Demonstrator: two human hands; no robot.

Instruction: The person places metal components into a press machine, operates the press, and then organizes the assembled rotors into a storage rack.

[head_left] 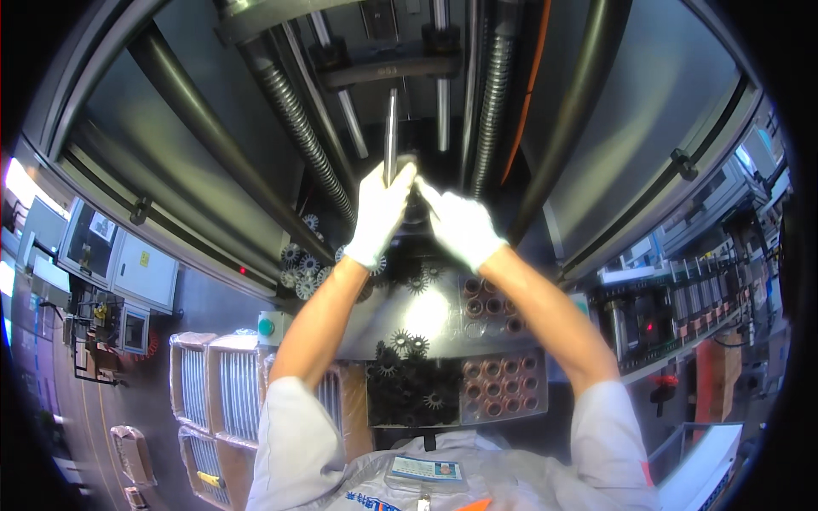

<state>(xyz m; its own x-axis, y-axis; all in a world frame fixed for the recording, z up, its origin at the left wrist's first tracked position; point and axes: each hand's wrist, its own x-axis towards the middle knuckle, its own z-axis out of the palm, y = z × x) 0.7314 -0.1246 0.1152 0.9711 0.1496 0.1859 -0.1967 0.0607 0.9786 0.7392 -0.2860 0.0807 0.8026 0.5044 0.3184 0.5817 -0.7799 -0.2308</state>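
Note:
Both of my hands wear white gloves and are raised inside the press frame. My left hand (383, 209) is closed round the lower part of a slim, stepped metal shaft (392, 132), which stands nearly upright below the press crosshead (392, 71). Close beside it, my right hand (461, 225) points its fingers inward at a dark part (409, 160) between the two hands. Its fingers look bent together, and whatever they grip is hidden. Below my wrists, a few toothed metal discs (418, 284) lie on the shiny metal table (417, 328).
Threaded columns (294, 111) and guide rods (444, 115) flank my hands. Stacked toothed discs (305, 277) stand left. Near my body are a black tray of toothed discs (413, 393) and a clear tray of copper-coloured rings (503, 387). Boxes of metal rods (194, 383) sit at lower left.

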